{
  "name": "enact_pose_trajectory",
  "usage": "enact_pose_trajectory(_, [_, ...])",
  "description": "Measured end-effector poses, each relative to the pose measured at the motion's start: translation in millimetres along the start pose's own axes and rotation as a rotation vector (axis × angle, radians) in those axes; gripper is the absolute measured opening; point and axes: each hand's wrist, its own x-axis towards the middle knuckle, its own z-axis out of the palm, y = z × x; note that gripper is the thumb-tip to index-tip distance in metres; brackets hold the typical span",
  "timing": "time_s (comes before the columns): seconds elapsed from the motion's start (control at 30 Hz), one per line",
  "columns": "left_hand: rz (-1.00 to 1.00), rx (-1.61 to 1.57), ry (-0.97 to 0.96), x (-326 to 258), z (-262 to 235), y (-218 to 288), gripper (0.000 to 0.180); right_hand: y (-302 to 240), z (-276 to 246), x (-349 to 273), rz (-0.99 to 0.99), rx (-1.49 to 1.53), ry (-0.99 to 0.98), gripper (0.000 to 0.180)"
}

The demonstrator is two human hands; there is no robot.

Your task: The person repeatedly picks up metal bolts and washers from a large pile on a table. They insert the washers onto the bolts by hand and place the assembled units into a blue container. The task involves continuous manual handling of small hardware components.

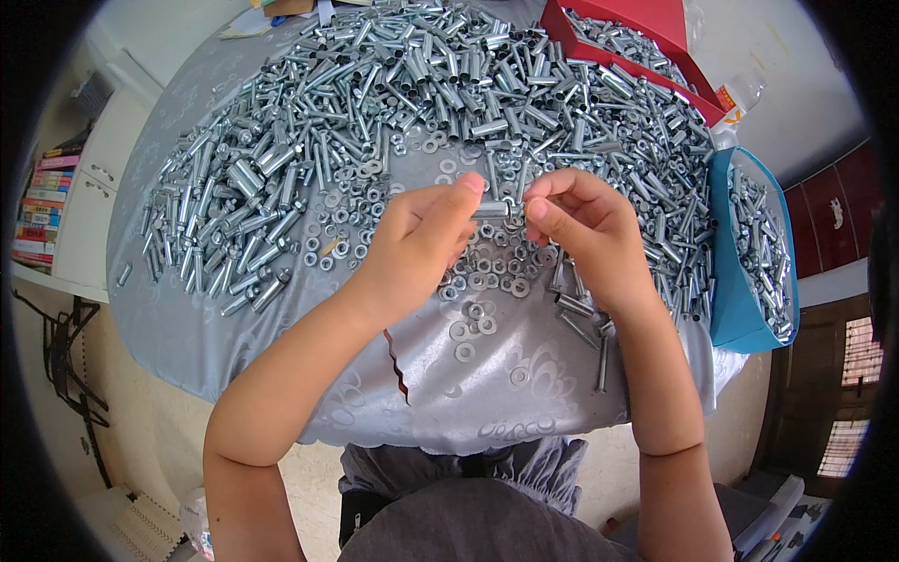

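Observation:
My left hand (420,242) and my right hand (585,228) meet above the table's middle and pinch a short silver metal sleeve (493,210) between their fingertips, the left at one end, the right at the other. Beneath the hands lie loose washers and nuts (473,323) on the grey tablecloth (187,328). A big heap of metal tubes and bolts (403,75) covers the far half of the table.
A blue box (733,281) holding several bolts stands at the right edge. A red box (646,28) with more parts sits at the back right. The cloth has a tear (398,365) near the front edge. A bookshelf (42,201) is at the left.

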Motion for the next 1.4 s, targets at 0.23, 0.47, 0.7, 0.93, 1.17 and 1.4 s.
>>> enact_pose_trajectory(0.23, [0.002, 0.021, 0.033, 0, 0, 0, 0.047, -7, 4, -3, 0.021, -0.015, -0.001, 0.018])
enact_pose_trajectory(0.47, [0.006, 0.070, -0.006, 0, 0, 0, 0.048, -8, 13, -8, -0.026, -0.040, 0.056, 0.021])
enact_pose_trajectory(0.7, [-0.056, -0.022, -0.001, 1, 2, 11, 0.048, -7, 7, -5, -0.212, -0.328, 0.019, 0.023])
enact_pose_trajectory(0.93, [-0.062, -0.066, 0.020, 5, -2, 7, 0.047, -1, -4, -3, -0.499, -1.083, -0.103, 0.020])
enact_pose_trajectory(1.17, [-0.070, -0.060, 0.037, 4, -1, 3, 0.046, 9, 2, -4, -0.493, -1.195, -0.040, 0.018])
enact_pose_trajectory(1.4, [-0.067, -0.056, 0.017, 4, -2, 4, 0.044, 9, 2, 0, -0.575, -1.195, -0.003, 0.018])
